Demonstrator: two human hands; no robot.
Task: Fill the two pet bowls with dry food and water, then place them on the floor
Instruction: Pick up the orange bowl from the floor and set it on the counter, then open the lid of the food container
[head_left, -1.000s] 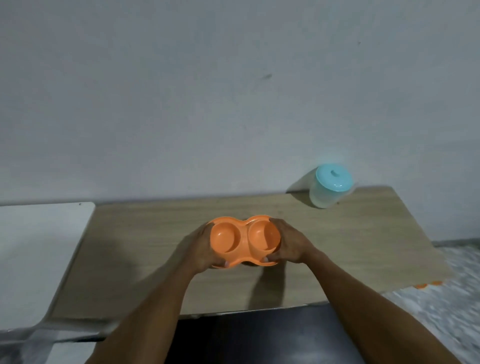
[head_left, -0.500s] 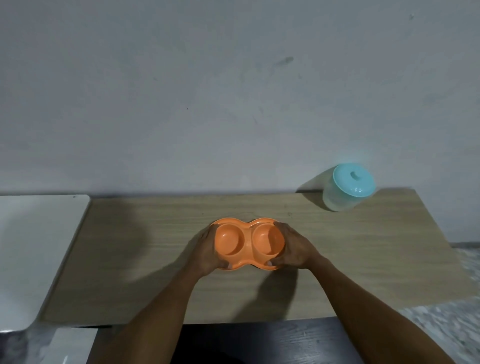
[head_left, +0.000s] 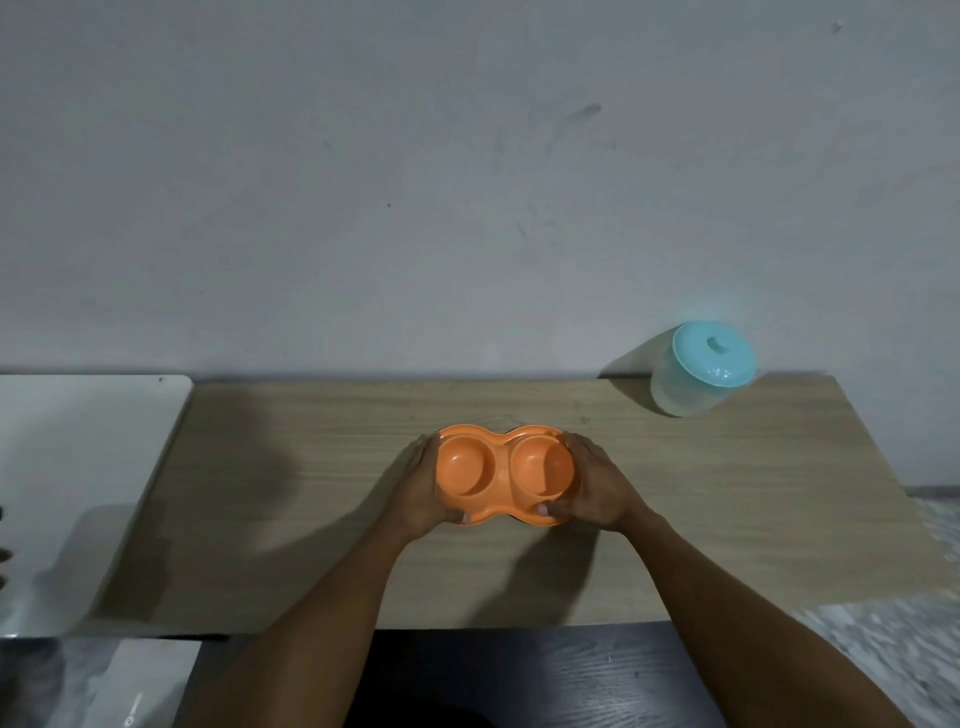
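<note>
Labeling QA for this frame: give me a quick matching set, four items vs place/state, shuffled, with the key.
Items:
1. orange double bowl
2. teal-lidded container
3. left hand
4. white surface

Places/states:
A. standing at the table's far right, by the wall
B. gripping the bowl's left end
C. empty, held at the middle of the wooden table
D. beside the table's left edge

Pairs: 1-C, 2-A, 3-B, 4-D
</note>
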